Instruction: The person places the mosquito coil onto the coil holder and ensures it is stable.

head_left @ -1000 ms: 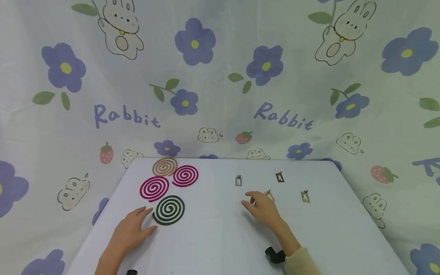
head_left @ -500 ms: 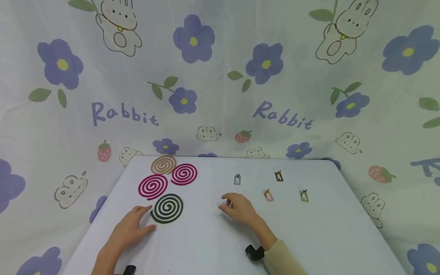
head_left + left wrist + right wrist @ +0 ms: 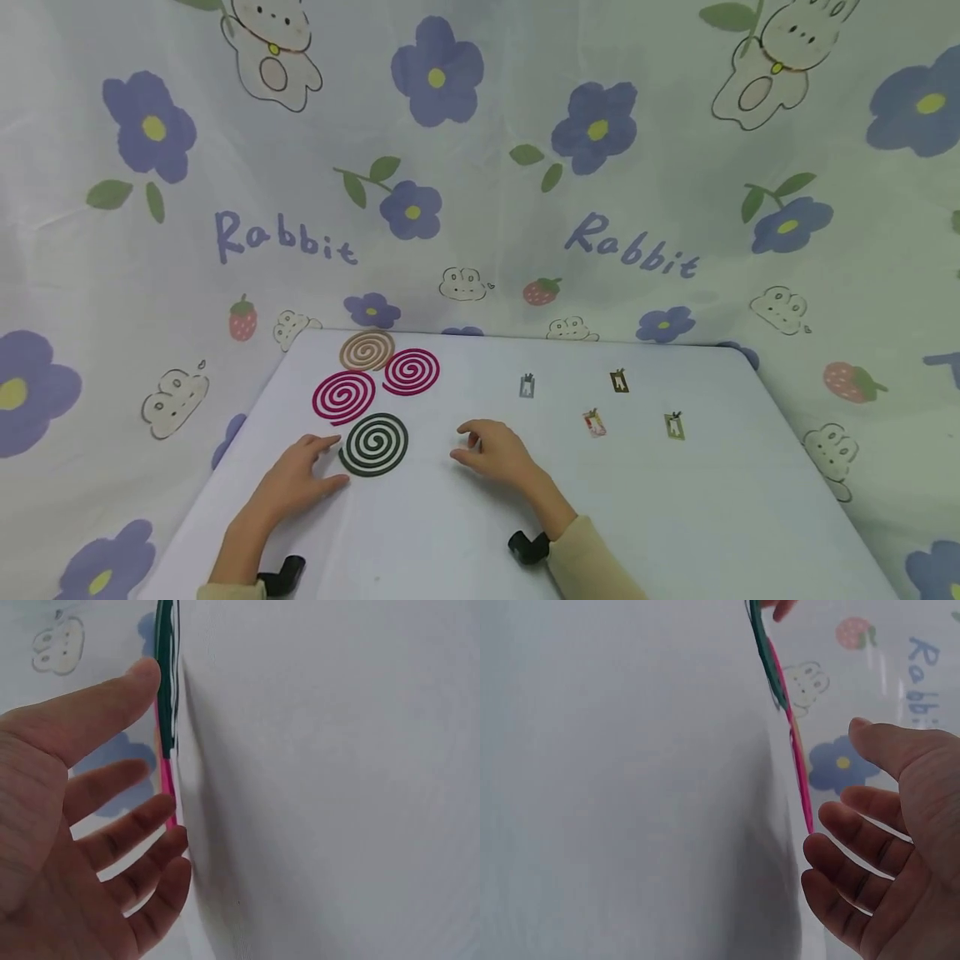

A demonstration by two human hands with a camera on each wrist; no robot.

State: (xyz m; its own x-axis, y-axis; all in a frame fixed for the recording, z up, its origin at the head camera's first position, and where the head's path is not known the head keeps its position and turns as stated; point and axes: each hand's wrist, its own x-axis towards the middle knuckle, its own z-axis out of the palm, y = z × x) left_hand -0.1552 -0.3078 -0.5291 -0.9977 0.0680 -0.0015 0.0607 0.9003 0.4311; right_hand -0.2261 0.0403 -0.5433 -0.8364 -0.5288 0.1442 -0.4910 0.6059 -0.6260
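Soft, even light, a little dim.
In the head view, the white counter [image 3: 712, 492] looks brighter than the cloth [image 3: 480, 225] on the far side, which is greyish. The right grip [image 3: 497, 454] makes a faint, fuzzy shadow on the counter. Both wrist views look darker and greyer, with wide, soft shadows on the counter. The cloth's print is blurry there, and the right one shows a pale shiny streak.
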